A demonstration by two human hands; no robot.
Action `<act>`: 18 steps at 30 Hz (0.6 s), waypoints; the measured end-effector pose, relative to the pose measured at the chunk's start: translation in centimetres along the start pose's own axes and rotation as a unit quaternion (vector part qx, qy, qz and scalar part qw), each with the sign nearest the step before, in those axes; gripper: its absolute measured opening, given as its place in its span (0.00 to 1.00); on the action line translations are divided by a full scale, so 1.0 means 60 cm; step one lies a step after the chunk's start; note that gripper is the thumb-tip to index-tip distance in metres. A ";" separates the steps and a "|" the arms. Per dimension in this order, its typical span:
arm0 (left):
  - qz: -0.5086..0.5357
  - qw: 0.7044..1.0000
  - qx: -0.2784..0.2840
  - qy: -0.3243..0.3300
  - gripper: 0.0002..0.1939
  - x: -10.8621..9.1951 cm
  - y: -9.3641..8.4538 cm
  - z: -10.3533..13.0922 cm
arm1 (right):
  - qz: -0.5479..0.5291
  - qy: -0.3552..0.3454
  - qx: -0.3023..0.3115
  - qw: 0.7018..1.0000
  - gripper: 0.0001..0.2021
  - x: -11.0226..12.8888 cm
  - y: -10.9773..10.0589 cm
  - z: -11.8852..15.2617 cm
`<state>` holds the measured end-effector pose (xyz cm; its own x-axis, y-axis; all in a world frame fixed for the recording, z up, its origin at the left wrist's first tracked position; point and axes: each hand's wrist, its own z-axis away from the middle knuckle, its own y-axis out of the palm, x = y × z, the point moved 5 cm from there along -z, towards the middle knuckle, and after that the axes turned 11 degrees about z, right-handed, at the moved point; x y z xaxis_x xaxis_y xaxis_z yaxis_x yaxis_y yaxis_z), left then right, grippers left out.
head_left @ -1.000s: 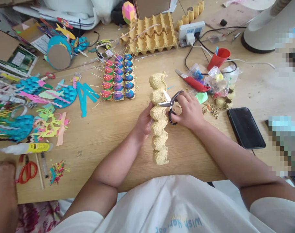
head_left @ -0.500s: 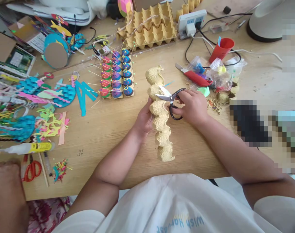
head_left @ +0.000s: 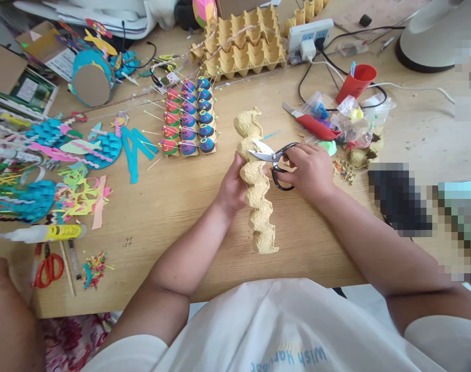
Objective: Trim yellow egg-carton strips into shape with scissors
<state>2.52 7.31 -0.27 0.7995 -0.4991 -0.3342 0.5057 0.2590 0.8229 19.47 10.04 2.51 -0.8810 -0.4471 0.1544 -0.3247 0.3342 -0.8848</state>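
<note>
A strip of yellow egg carton (head_left: 257,195) with several cups in a row runs up and down in front of me. My left hand (head_left: 235,182) is closed on its left side, below the second cup; some of its fingers are hidden behind the strip. In my right hand (head_left: 309,168) is a pair of black-handled scissors (head_left: 277,157), thumb and fingers in the loops. The blades are parted and lie at the second cup from the far end. Whether they bite into the card I cannot tell.
Painted carton caterpillars (head_left: 187,119) stand at the back left, near egg trays (head_left: 245,44). On the right lie a red-handled utility knife (head_left: 316,126), plastic bags and a red cup (head_left: 356,83). Paper crafts, a glue bottle (head_left: 49,233) and red scissors (head_left: 49,268) are at left, beside another person's limb (head_left: 10,320).
The view has shifted slightly. My hands, the carton strip and the scissors keep nearly the same pose. At the far left, the other person's limb has moved.
</note>
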 end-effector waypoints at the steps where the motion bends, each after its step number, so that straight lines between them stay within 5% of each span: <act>1: 0.003 1.000 0.009 0.000 0.27 0.000 0.001 0.000 | 0.005 0.000 -0.002 1.000 0.16 0.000 0.000 0.000; 7: 0.010 0.999 0.033 -0.005 0.35 0.000 0.012 0.005 | 0.026 -0.001 -0.005 1.000 0.15 -0.002 0.000 -0.001; 18: 0.050 0.999 -0.008 -0.003 0.28 -0.001 -0.004 0.000 | 0.037 0.006 0.020 0.999 0.13 -0.001 0.002 -0.001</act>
<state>2.36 7.27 -0.47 0.8442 -0.4752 -0.2481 0.4289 0.3211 0.8443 19.44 10.15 2.41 -0.9061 -0.4128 0.0931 -0.2450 0.3324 -0.9108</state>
